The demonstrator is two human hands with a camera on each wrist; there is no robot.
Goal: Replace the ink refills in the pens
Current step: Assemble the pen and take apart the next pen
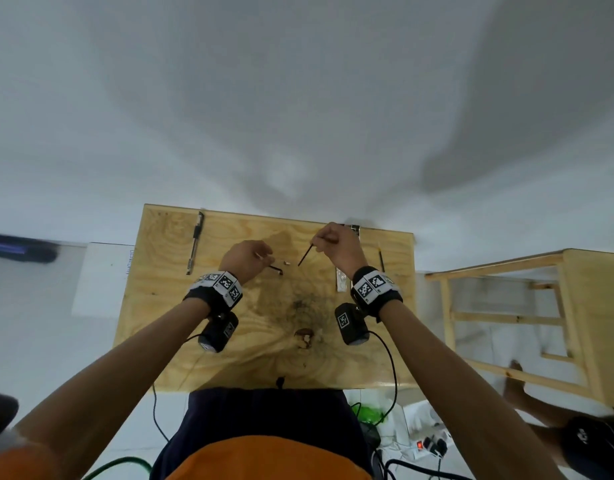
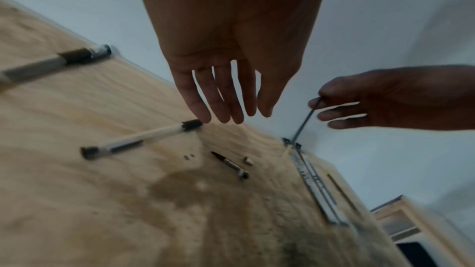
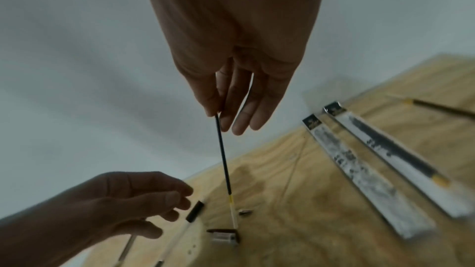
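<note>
Right wrist: refill (image 3: 223, 153) below hand (image 3: 231, 80).

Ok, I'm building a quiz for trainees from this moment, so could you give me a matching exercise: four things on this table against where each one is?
Things:
1. black ink refill
2. capped pen
3. refill packets
4. small metal tip

Places:
A. lying near the far left edge of the table
B. loose on the wood between the left hand and the right hand
C. pinched in the right hand, slanting down
D. flat on the table's right side

Pairs: 1-C, 2-A, 3-D, 4-B
</note>
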